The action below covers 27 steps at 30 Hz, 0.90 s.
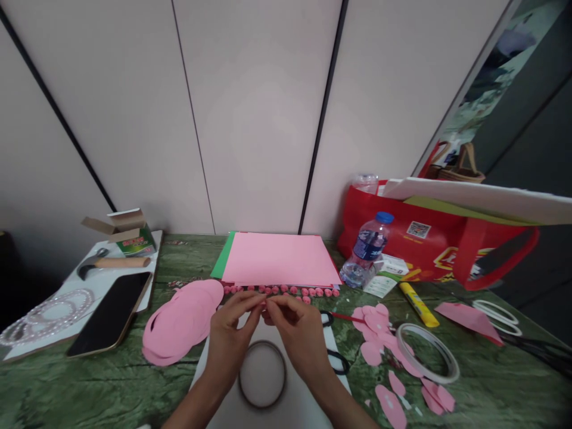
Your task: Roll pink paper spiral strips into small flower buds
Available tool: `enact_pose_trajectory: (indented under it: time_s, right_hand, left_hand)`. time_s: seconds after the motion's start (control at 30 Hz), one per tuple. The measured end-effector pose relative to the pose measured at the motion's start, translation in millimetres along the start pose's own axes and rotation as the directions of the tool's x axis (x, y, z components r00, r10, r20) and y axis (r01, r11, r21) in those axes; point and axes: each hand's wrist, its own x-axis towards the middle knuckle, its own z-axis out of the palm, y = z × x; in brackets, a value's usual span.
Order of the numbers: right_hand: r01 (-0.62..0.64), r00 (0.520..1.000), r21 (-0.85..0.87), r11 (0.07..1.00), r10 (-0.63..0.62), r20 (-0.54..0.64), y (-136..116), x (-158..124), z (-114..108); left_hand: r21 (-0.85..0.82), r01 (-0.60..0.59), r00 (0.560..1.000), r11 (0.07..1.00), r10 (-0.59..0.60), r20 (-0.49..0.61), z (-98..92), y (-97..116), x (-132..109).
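Observation:
My left hand [230, 328] and my right hand [295, 328] meet over a white board [263, 417], fingertips pinched together. Between them is a small pink paper piece [267, 318], mostly covered by the fingers. Just beyond lies a row of small pink paper rosettes [318, 292], in front of a stack of pink sheets [281, 259] with green paper under its left edge. On the board, between my wrists, rests a thin brown ring [240, 381], perhaps a tape roll. Pink paper discs [179, 328] overlap in a pile left of my hands.
To the right are pink paper petals [373, 325], a white tape roll [451, 366], a yellow glue stick [420, 305] and white-handled scissors [496, 316]. A water bottle [366, 250] stands before a red bag [429, 238]. A phone [111, 313] and hammer [120, 262] lie left.

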Motion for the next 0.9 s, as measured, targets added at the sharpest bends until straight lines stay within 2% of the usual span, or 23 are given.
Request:
enact_pose_trajectory:
  time_s: [0.27,0.6,0.77,0.9]
  right_hand:
    - [0.015,1.0,0.016,1.0,-0.015,0.013,-1.6,1.5,-1.5]
    - [-0.178,0.983,0.276,0.944,0.16,0.086,1.2,5.1,-4.4]
    - [-0.2,0.98,0.273,0.941,0.188,0.07,2.1,5.6,-4.0]
    - [-0.139,0.99,0.143,0.98,0.138,0.018,2.8,5.9,-4.1]
  left_hand:
    - [0.015,-0.05,0.999,0.999,0.05,-0.005,-0.5,-0.1,1.0]
    - [0.031,-0.113,0.994,0.993,0.113,-0.001,-2.1,1.1,2.0]
    - [0.036,-0.098,0.995,0.995,0.098,0.005,-1.8,1.1,1.2]
    - [-0.001,-0.003,0.999,1.0,0.003,0.034,-1.4,2.2,0.9]
